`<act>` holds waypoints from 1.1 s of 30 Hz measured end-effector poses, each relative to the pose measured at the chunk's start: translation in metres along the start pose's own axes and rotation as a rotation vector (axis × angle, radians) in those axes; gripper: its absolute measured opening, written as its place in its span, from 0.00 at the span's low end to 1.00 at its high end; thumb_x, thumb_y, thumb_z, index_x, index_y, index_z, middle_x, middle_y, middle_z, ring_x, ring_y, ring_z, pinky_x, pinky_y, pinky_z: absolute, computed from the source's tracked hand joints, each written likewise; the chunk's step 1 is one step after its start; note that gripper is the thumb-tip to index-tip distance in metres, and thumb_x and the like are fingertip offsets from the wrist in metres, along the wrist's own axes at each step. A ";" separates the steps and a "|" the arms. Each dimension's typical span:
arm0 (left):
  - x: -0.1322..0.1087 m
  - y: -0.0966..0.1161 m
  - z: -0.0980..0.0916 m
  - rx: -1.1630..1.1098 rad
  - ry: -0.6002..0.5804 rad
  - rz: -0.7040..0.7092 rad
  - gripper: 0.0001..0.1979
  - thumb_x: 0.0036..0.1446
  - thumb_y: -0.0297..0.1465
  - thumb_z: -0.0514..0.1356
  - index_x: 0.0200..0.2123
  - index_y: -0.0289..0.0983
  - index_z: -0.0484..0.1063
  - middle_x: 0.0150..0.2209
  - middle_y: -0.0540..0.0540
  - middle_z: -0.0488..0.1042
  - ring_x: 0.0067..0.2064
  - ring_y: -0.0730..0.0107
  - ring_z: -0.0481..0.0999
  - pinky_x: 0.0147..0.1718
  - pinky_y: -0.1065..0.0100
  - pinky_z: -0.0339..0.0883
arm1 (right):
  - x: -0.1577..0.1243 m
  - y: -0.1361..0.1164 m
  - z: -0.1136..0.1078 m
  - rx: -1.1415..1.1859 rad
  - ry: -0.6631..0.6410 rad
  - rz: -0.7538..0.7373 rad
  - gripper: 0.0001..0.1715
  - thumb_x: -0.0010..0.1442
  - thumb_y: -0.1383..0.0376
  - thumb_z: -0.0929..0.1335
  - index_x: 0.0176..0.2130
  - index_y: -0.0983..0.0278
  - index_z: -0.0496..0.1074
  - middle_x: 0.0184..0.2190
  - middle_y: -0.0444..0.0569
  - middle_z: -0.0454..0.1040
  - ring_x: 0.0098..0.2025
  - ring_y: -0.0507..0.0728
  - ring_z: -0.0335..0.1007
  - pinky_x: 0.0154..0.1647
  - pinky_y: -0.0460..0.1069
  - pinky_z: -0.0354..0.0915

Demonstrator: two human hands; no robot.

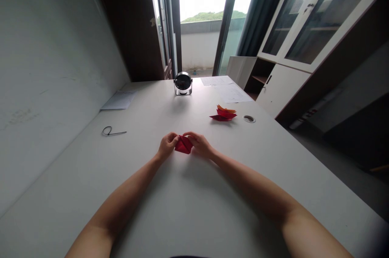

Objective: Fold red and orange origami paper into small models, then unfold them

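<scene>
A small piece of folded red paper (183, 145) is held between my two hands, just above or on the white table. My left hand (167, 144) pinches its left edge, thumb in front. On the other side, my right hand (200, 144) grips the upper right edge, with its fingers over the top and partly hidden. A crease runs slantwise down the paper's front. Farther off to the right lies a small pile of folded paper pieces (223, 114), red ones below and an orange one on top.
A round device on a metal stand (183, 84) stands at the table's far end. White sheets (232, 92) lie at the back right, another sheet (118, 100) by the left wall. A black cable tie (114, 132) rests at left; a round cable hole (249, 119) is at right.
</scene>
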State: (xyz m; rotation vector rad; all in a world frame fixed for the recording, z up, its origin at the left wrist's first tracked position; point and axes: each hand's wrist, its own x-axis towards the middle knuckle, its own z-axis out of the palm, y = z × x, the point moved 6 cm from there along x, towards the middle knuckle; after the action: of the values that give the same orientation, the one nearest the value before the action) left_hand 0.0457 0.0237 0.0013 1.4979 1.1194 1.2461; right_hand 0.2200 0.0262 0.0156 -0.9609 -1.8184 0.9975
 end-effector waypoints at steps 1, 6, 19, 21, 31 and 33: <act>0.001 -0.002 -0.002 -0.024 0.023 -0.012 0.14 0.58 0.42 0.61 0.31 0.36 0.72 0.28 0.50 0.71 0.30 0.72 0.68 0.30 0.72 0.63 | 0.001 0.001 -0.001 0.055 0.007 0.008 0.17 0.65 0.61 0.62 0.47 0.61 0.75 0.27 0.44 0.75 0.29 0.53 0.68 0.34 0.48 0.64; 0.004 -0.008 -0.009 -0.122 0.110 -0.056 0.14 0.57 0.42 0.62 0.33 0.36 0.70 0.29 0.50 0.71 0.30 0.72 0.69 0.31 0.71 0.63 | 0.005 0.003 -0.001 0.304 -0.010 0.002 0.12 0.59 0.64 0.64 0.41 0.63 0.74 0.30 0.47 0.75 0.31 0.54 0.69 0.35 0.49 0.67; 0.002 -0.004 -0.004 -0.178 0.060 -0.082 0.14 0.56 0.40 0.64 0.37 0.37 0.66 0.29 0.52 0.71 0.28 0.75 0.68 0.27 0.73 0.62 | 0.002 -0.002 0.007 0.204 -0.148 -0.004 0.13 0.57 0.59 0.71 0.40 0.65 0.76 0.35 0.50 0.79 0.36 0.56 0.74 0.38 0.49 0.68; 0.002 -0.003 -0.003 -0.204 0.050 -0.081 0.14 0.56 0.40 0.64 0.37 0.38 0.64 0.28 0.53 0.68 0.26 0.76 0.66 0.26 0.74 0.60 | 0.002 -0.004 0.007 0.186 -0.148 -0.027 0.12 0.57 0.60 0.71 0.40 0.64 0.77 0.36 0.50 0.79 0.37 0.57 0.75 0.39 0.49 0.69; -0.002 0.008 0.008 -0.269 -0.065 -0.013 0.13 0.56 0.36 0.64 0.33 0.37 0.63 0.34 0.49 0.70 0.35 0.72 0.72 0.37 0.69 0.67 | 0.008 0.009 -0.010 0.131 0.109 -0.056 0.09 0.58 0.61 0.69 0.38 0.63 0.76 0.33 0.48 0.78 0.35 0.56 0.74 0.40 0.50 0.69; -0.003 0.011 0.012 -0.277 -0.119 -0.015 0.13 0.57 0.37 0.64 0.37 0.37 0.65 0.35 0.48 0.72 0.36 0.70 0.74 0.39 0.67 0.68 | 0.008 0.011 -0.012 0.138 0.134 -0.043 0.10 0.58 0.61 0.69 0.39 0.63 0.76 0.34 0.48 0.79 0.36 0.56 0.74 0.41 0.51 0.70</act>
State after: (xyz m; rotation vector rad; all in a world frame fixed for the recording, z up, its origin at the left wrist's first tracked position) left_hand 0.0581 0.0174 0.0093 1.3327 0.8411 1.2290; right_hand 0.2300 0.0410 0.0121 -0.8794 -1.6312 0.9952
